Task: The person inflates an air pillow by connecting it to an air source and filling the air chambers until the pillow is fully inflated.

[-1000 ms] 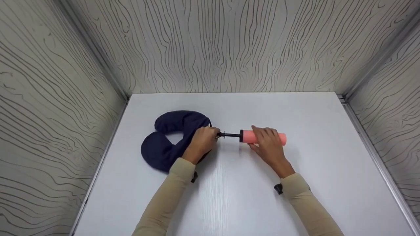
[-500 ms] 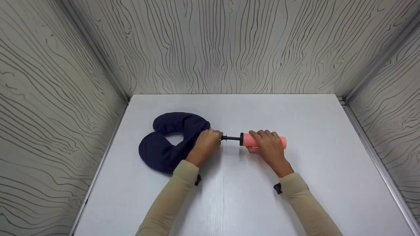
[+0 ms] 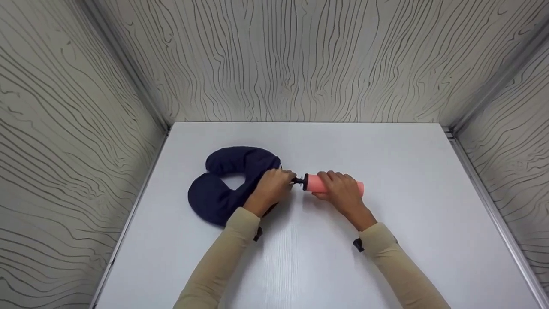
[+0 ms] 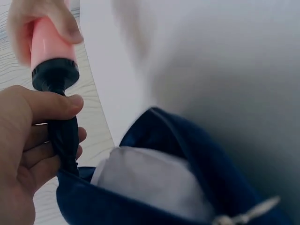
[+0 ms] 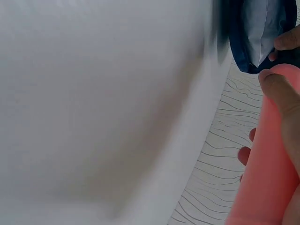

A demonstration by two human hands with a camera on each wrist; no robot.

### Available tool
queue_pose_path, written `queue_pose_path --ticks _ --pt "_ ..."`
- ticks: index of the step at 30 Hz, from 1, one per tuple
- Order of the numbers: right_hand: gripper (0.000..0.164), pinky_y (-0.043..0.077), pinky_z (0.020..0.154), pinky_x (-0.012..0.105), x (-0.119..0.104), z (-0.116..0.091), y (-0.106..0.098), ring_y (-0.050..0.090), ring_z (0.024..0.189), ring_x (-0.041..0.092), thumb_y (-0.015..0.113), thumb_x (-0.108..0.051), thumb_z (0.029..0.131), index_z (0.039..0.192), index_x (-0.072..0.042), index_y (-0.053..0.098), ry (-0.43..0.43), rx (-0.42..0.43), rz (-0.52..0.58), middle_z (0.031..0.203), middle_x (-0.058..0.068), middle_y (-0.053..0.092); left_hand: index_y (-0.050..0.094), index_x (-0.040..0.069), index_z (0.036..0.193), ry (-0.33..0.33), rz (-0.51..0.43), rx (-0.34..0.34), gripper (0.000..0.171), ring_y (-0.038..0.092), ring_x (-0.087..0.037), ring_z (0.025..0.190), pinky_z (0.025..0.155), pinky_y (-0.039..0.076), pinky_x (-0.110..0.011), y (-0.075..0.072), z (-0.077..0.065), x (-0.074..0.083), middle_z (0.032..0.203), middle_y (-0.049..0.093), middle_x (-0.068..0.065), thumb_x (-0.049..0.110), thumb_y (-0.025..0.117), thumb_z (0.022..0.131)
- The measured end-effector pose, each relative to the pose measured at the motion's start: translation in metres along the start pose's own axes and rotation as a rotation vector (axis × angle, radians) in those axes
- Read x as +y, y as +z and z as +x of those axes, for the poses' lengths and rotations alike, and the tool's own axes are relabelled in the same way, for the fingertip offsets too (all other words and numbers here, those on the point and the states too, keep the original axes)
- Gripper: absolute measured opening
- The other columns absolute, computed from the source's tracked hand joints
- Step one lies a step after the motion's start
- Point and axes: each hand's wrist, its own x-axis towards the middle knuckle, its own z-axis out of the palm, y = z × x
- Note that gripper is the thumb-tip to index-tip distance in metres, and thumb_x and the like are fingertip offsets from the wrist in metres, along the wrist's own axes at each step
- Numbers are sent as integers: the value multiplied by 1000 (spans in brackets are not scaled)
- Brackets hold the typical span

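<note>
A navy U-shaped neck pillow [image 3: 206, 197] lies on the left half of the white table. Beside its right edge, my left hand [image 3: 272, 184] grips the black end [image 4: 64, 136] of a hand pump, thumb on one side and fingers on the other. That end runs down to the pillow's opened cover, where a pale inner part [image 4: 145, 176] and a zipper pull [image 4: 255, 210] show; how it joins is hidden. My right hand [image 3: 341, 191] wraps round the pump's pink barrel [image 5: 267, 164]. Only a short stretch of black rod shows between barrel and left hand.
The white tabletop [image 3: 407, 171] is bounded by wood-grain patterned panels [image 3: 274, 64] at the back and both sides. Metal edging [image 3: 493, 206] runs along the table's right side.
My right hand has pushed the pink barrel left toward my left hand, so less black rod shows. The left hand and pillow have shifted only slightly.
</note>
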Motion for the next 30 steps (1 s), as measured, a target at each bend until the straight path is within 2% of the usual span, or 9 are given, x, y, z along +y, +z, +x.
queue_pose_path --ticks 3,5,9,11,14,19,24,26,30 --pt "62 63 70 48 6 0 -3 75 82 33 94 -45 79 122 -10 67 -2 -14 -2 100 13 77 81 9 103 -25 -43 9 15 77 -24 80 72 63 -40 -4 -2 -10 94 81 -3 7 81 89" --pt "66 63 68 47 12 -2 -6 75 80 32 94 -45 79 130 -13 67 -6 -32 -4 99 13 77 82 10 107 -37 -63 11 18 77 -24 80 71 63 -40 -7 -4 -16 95 82 -3 6 80 89" --pt "73 60 63 43 23 -7 -10 72 75 30 94 -43 79 143 -21 66 -9 -70 17 93 12 75 82 9 105 -59 -80 4 17 77 -25 79 70 63 -41 -11 -7 -27 93 82 -4 4 78 89" --pt "74 59 63 43 29 -11 -12 72 75 29 95 -42 78 144 -25 66 1 -71 26 92 11 75 82 9 104 -77 -78 4 16 77 -24 79 71 63 -40 -12 -9 -31 93 81 -5 3 78 89" --pt "71 60 63 44 36 -17 -14 72 75 30 98 -42 75 137 -23 70 18 -43 25 91 11 75 82 8 100 -95 -72 4 13 77 -23 78 70 63 -39 -13 -11 -31 90 81 -5 2 78 89" --pt "67 60 62 44 29 -17 -11 72 73 29 97 -44 76 133 -21 71 1 -21 20 91 10 76 80 7 94 -68 -30 -31 8 77 -24 79 72 63 -38 -12 -6 -14 87 80 -6 2 78 88" --pt "65 60 60 42 12 -9 -4 70 69 27 98 -44 74 130 -21 72 15 -5 2 88 10 75 77 7 86 -19 58 -4 6 77 -24 78 72 63 -37 -8 0 7 82 77 -6 2 78 85" --pt "64 59 59 42 7 -6 -1 69 68 27 97 -45 75 129 -22 72 19 6 1 87 10 74 75 8 84 -7 78 17 6 76 -23 77 71 62 -36 -6 2 12 81 76 -6 2 78 85" --pt "62 59 59 43 3 -4 2 69 69 27 97 -44 76 128 -22 71 11 19 17 89 9 75 75 9 84 8 89 14 6 76 -23 77 71 62 -37 -3 3 18 81 76 -5 6 79 85"
